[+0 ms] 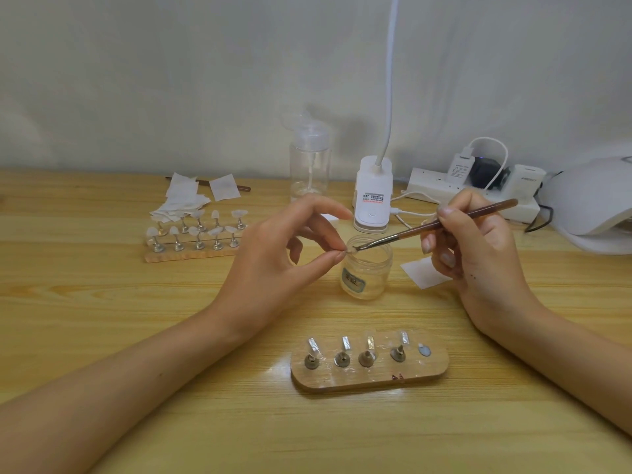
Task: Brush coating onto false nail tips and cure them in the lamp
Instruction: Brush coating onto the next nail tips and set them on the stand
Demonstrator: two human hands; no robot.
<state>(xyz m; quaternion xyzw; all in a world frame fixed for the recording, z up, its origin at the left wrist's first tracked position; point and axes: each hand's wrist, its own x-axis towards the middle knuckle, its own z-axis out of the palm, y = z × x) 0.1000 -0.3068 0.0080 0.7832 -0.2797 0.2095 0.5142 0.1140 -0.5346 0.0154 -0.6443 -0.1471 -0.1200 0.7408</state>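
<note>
- The left hand [273, 254] is raised above the pale wooden table [102, 336], its thumb and forefinger pinched shut on a small translucent false nail tip [349, 250]; the other fingers are spread loosely open above.
- That nail tip sits at the very ends of the pinching fingers, just over the near left rim of a small clear plastic jar with a pale label [366, 268].
- The right hand [475, 254] is closed in a pen grip on a slim brown-handled brush with a metal ferrule [444, 223]; the handle points up and to the right past the fingers.
- The brush's bristle end reaches left and down, touching the nail tip held by the left hand, above the jar's open mouth.
- Near the person lies a rounded oblong wooden board [369, 374] carrying four small metal stands with clear nail tips and one pale oval disc at its right end.
- Far left, a second wooden strip [184, 256] holds two rows of metal stands topped with whitish nail tips, with a heap of white wipes [181, 200] behind it.
- The white domed curing lamp [595, 206] stands at the right edge, well apart from both hands.
- A white square wipe [422, 273] lies on the table just beside the right hand.
</note>
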